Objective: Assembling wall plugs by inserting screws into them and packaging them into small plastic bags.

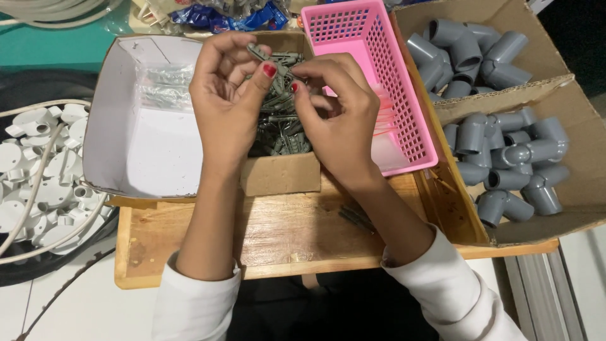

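Both hands meet over a small brown cardboard box (281, 173) filled with grey plastic wall plugs (285, 136). My left hand (224, 101) pinches a strip of grey wall plugs (278, 79) from the left, thumb on top. My right hand (338, 110) grips the same strip from the right with thumb and fingertips. The strip is held just above the pile in the box. Both wrists rest over a wooden board (278, 233).
A white cardboard box (145, 151) with small clear bags stands at left. A pink plastic basket (404, 136) is at right. Cardboard boxes of grey pipe elbows (505, 151) fill the far right. White round fittings (44, 170) and cable lie at far left.
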